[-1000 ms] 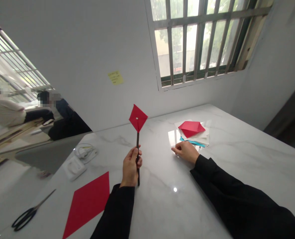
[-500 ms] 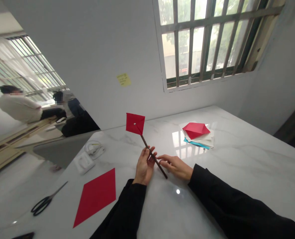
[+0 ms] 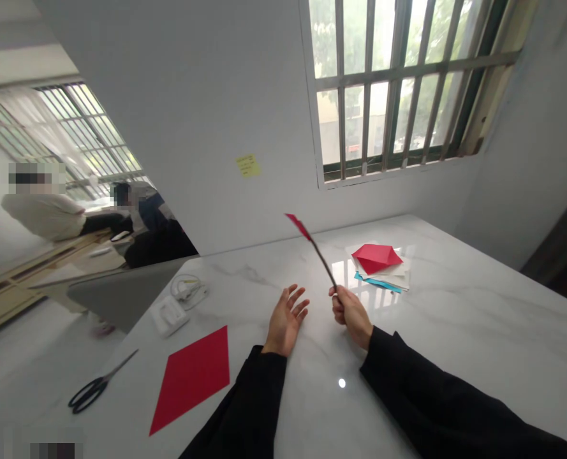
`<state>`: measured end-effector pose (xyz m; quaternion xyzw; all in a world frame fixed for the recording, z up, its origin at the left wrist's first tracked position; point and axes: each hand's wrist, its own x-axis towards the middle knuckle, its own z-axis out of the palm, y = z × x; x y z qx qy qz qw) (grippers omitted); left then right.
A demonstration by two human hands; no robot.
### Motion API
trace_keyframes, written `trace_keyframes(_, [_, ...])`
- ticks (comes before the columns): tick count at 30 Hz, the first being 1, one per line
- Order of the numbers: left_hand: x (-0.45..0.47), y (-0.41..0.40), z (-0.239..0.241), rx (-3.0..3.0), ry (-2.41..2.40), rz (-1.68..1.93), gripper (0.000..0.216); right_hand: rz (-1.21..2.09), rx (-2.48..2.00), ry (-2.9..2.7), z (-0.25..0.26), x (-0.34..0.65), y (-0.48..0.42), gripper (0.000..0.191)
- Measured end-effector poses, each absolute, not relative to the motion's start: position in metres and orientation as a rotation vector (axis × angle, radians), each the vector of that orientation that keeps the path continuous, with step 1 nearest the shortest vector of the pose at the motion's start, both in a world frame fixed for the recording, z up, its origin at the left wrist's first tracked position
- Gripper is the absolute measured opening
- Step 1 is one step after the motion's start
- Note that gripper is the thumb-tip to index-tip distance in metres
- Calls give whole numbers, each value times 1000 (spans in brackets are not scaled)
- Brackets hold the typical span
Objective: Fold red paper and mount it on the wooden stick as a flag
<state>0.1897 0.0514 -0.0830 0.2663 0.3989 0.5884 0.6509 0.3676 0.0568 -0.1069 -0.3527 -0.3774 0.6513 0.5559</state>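
My right hand (image 3: 353,315) is closed around the lower end of a thin dark stick (image 3: 322,260), which tilts up and to the left. At the stick's top sits a small folded red paper piece (image 3: 298,225), seen nearly edge-on. Empty, with its fingers spread, my left hand (image 3: 287,320) hovers over the table just left of the stick. Flat on the table, left of my left sleeve, lies a large sheet of red paper (image 3: 194,376).
Black-handled scissors (image 3: 96,387) lie at the left. A white box (image 3: 169,315) and a coiled white cable (image 3: 187,290) sit behind them. Stacked papers (image 3: 379,260), red on top, lie at the back right. Two people are beyond the table's left side.
The stick has passed from my left hand to my right hand, and its red paper has turned from facing me to edge-on. My left hand has opened.
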Motion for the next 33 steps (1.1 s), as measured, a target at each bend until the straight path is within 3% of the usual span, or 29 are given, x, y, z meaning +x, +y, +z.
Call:
trace_keyframes(4, [185,52,-81,533,927,1352,29,1239,-919,-802,-109,407,85,47])
trace_keyframes(12, [183,52,-80,403,825,1359,37,1488,-949,-1306,-112,402,79,49])
trace_keyframes(19, [184,53,-82,382,819,1356,37,1323,-968,-920,-110,409,84,49])
trace_keyframes(25, [187,52,-85,415,823,1344,37,1194,-1066,-1516,-114,406,78,51])
trace_keyframes(30, [187,53,-89,435,846,1334,34,1204,-981,-1013,-108,413,87,50])
trace_keyframes(33, [188,53,-89,447,853,1328,35,1202,-935,-1055,-106,417,88,48])
